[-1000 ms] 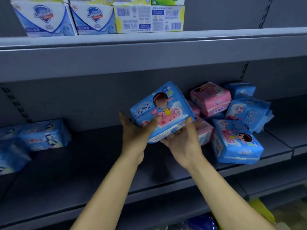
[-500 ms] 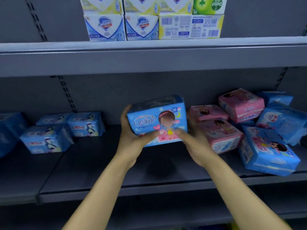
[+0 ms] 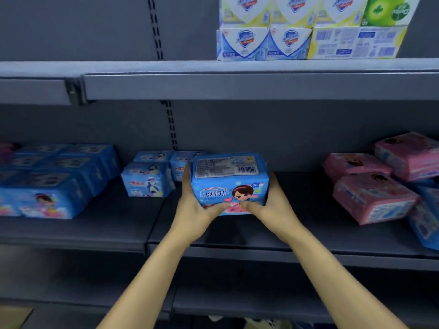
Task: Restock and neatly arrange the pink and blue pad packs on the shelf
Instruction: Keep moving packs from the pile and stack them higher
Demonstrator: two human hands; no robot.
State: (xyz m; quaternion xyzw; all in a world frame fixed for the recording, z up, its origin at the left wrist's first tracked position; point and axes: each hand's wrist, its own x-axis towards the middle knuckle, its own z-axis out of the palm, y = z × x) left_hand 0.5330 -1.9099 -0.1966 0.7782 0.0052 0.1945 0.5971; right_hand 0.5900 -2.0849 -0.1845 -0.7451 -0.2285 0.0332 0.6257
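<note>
The left hand (image 3: 194, 210) and right hand (image 3: 276, 207) grasp the blue pad pack (image 3: 229, 184) by its ends, upright over the shelf (image 3: 261, 254), back from the front edge. Bare shelf runs rightward to the pink packs (image 3: 373, 198); small blue packs (image 3: 147, 179) sit just beside its left, nearer the back wall.

Grey middle shelf (image 3: 114, 230) lying dimly lit, slotted upright (image 3: 155, 27) climbing the back panel (image 3: 71, 27), soap boxes (image 3: 287, 42) crowding upper shelf's (image 3: 237, 87) right end.
</note>
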